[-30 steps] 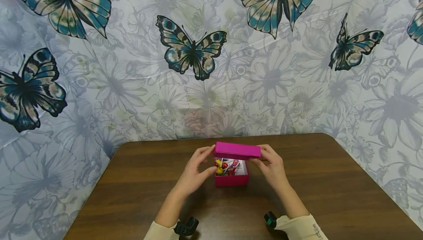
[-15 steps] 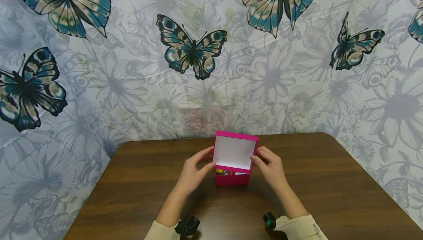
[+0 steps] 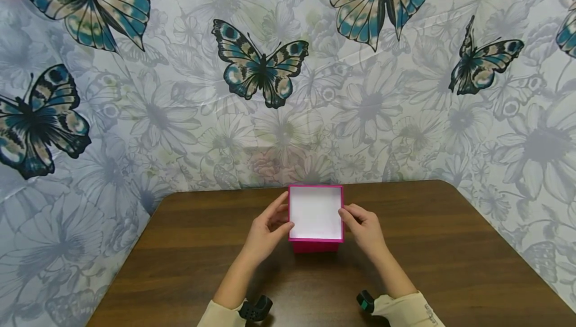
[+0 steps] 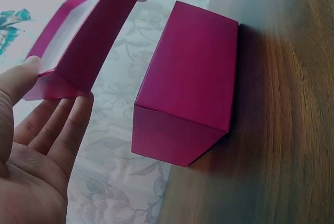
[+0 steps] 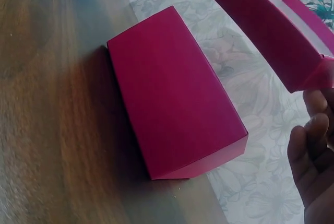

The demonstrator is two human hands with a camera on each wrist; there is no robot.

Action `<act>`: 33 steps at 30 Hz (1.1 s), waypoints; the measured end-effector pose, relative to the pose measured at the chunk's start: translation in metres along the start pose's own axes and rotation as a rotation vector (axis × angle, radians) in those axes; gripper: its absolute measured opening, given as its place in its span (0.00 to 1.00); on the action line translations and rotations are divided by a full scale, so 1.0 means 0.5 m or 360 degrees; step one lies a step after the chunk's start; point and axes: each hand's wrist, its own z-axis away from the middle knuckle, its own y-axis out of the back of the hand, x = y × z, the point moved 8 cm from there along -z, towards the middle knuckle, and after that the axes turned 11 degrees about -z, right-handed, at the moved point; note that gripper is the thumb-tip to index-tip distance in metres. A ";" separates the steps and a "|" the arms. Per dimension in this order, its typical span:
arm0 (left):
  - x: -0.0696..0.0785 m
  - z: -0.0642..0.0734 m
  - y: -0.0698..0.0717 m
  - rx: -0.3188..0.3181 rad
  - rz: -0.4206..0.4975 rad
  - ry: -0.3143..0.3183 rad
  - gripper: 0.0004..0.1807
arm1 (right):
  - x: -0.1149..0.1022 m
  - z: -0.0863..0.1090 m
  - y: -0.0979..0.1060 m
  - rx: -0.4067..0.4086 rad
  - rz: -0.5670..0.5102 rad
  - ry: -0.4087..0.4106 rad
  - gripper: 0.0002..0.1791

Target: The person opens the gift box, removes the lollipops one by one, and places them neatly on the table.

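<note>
Both hands hold a pink box lid (image 3: 316,212) above a pink box (image 3: 316,248), its white inside facing the head camera. My left hand (image 3: 262,237) pinches the lid's left side, thumb on the rim and fingertips beneath, as the left wrist view shows. On the other side my right hand (image 3: 366,232) grips the lid's right edge between thumb and fingers. In the right wrist view the box (image 5: 177,93) stands upright on the table, apart from the raised lid (image 5: 266,31). The lid hides the box's inside from the head view.
The brown wooden table (image 3: 202,247) runs back to a wall covering (image 3: 180,117) printed with flowers and butterflies. Dark wrist devices sit on the left wrist (image 3: 255,308) and right wrist (image 3: 365,301).
The lid has tipped over, from its pink outside showing to its white inside facing the head camera. It now covers the view of the wrapped lollipops in the box. Both hands keep their grip.
</note>
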 end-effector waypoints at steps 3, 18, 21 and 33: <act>-0.005 0.001 -0.002 -0.0015 -0.0004 0.0017 0.37 | 0.034 -0.004 0.003 0.0016 0.0018 -0.0045 0.08; -0.029 -0.003 0.016 0.0040 0.0026 0.0150 0.27 | 0.065 -0.005 -0.010 -0.0025 0.0053 -0.0027 0.24; -0.036 -0.005 0.022 0.0069 0.0004 0.0195 0.27 | 0.032 0.000 -0.022 -0.0039 0.0104 0.0106 0.26; -0.050 -0.006 0.059 0.0108 0.0047 0.0312 0.26 | 0.039 0.010 -0.066 -0.0269 0.0079 0.0274 0.30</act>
